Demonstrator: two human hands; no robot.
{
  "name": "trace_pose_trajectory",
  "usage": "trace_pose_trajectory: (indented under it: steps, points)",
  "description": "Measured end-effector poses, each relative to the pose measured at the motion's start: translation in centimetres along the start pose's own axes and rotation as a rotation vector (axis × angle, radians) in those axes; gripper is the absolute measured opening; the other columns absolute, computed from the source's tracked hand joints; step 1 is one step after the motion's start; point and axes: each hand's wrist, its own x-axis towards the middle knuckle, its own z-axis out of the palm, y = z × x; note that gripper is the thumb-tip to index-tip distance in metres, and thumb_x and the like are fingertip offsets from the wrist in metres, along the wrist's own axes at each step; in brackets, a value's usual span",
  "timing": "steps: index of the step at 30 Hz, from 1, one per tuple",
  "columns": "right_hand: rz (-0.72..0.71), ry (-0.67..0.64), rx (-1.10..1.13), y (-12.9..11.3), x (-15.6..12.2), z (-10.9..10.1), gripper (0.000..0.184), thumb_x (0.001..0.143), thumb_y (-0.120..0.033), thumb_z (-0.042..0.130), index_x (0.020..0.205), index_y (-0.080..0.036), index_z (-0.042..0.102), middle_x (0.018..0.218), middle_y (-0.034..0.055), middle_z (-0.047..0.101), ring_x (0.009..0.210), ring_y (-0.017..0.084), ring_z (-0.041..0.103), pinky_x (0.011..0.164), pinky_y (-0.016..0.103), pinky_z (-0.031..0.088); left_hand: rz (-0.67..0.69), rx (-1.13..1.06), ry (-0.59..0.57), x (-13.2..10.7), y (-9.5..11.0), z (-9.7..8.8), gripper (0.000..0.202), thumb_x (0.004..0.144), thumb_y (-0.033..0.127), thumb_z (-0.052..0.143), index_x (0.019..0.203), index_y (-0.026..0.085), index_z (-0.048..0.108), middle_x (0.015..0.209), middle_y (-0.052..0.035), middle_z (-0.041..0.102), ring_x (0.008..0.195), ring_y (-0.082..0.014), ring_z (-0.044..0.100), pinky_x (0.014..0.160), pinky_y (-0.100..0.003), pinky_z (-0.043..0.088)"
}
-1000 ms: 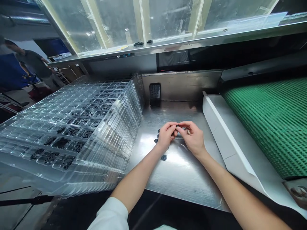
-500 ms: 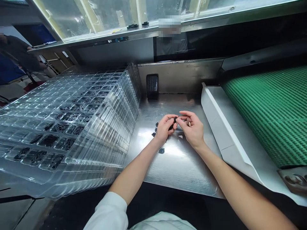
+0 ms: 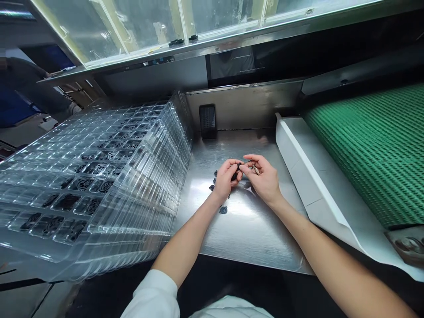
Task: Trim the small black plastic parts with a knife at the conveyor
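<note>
Left hand (image 3: 228, 179) closed on a small black molded part (image 3: 234, 176), thumb over fingers; right hand (image 3: 263, 174) comes in from the other side, thumb at the part's near-right edge, forefinger extended above; a small metal tool (image 3: 256, 170) sits gripped in the right hand's curled fingers, type too small to tell, possibly tweezers. Part lies between the two hands, held above the steel surface (image 3: 251, 238).

Handling, as I judge it: left hand best acts as the steady clamp, pinching by the rim; right thumb and forefinger do the fine work with light pressure; metal tool best kept tucked, its end off the part and off the left fingertips; hands low over the surface, so a slip costs little.

Orientation: fingers cover most of the part; its facing and long axis cannot be told; metal tool's long axis slants from the right palm, away from the wearer and toward the left hand; which end is the working tip, cannot tell.

About the hands: loose black parts (image 3: 223, 210) lie flat below and left of the left hand, roundish, with no clear long axis; stacked clear plastic trays (image 3: 132, 194) well to its left; green mesh belt (image 3: 374, 154) well right of the right hand, beyond a white guard (image 3: 308, 190).
</note>
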Motion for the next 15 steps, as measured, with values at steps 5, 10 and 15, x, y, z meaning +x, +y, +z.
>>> trace_pose_trajectory:
  steps: [5, 10, 15]
  points:
    - [-0.04, -0.003, -0.081, -0.27, -0.04, -0.13, 0.034, 0.087, -0.046, 0.071, 0.112, -0.023, 0.07, 0.092, 0.0028, 0.071, 0.06, 0.013, 0.052, 0.057, 0.03, 0.042, -0.005, -0.02, 0.011, -0.1, 0.15, 0.08, 0.03, 0.089, 0.043, 0.064, 0.1, 0.016, 0.06, 0.058, 0.0032, 0.05, 0.048, -0.0064, 0.032, 0.044, -0.018, 0.016]
    - [-0.085, -0.003, -0.17, -0.42, 0.17, -0.49, 0.036, 0.091, -0.053, 0.067, 0.108, -0.022, 0.072, 0.088, 0.0015, 0.069, 0.051, 0.011, 0.041, 0.052, 0.03, 0.037, -0.019, -0.118, 0.057, -0.27, 0.76, 0.19, 0.024, 0.089, 0.038, 0.061, 0.101, 0.019, 0.052, 0.059, 0.0049, 0.051, 0.043, -0.005, 0.024, 0.043, -0.019, 0.013]
    - [-0.27, -0.051, -0.261, -0.83, 0.14, -0.79, 0.047, 0.107, -0.056, 0.04, 0.096, -0.022, 0.071, 0.091, 0.0053, 0.068, 0.081, 0.02, 0.063, 0.076, 0.034, 0.047, -0.026, -0.111, 0.079, -0.33, 0.87, 0.43, 0.021, 0.089, 0.034, 0.058, 0.102, 0.021, 0.047, 0.058, 0.0065, 0.049, 0.041, -0.005, 0.025, 0.043, -0.017, 0.014]
